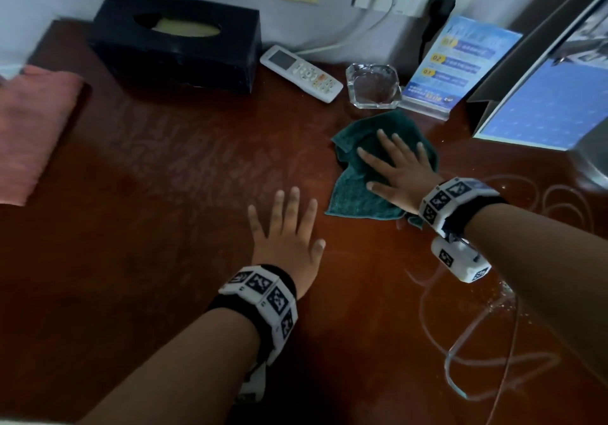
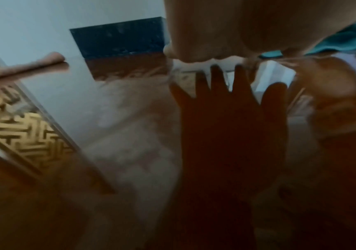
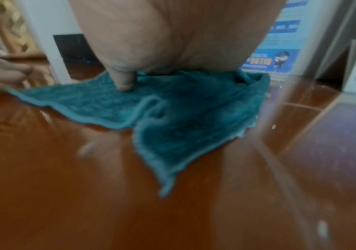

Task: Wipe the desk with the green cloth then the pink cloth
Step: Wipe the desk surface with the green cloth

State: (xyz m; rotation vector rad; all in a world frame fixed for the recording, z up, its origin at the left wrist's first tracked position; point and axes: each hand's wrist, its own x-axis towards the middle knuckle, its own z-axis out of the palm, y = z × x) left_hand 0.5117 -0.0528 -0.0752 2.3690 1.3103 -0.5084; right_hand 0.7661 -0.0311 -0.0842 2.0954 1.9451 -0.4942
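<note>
I am pressing my right hand (image 1: 399,174), fingers straight and spread, flat onto the rumpled dark green terry cloth (image 1: 353,191) lying on the glossy reddish-brown wooden desk (image 1: 164,227), just in front of the square clear glass ashtray (image 1: 373,86). My left hand (image 1: 286,234) is lying palm down, fingers splayed, on bare wood just beside the cloth, holding nothing. The folded pink ribbed cloth (image 1: 29,128) is sitting at the desk's far left edge, beside the black rectangular tissue box (image 1: 177,43).
</note>
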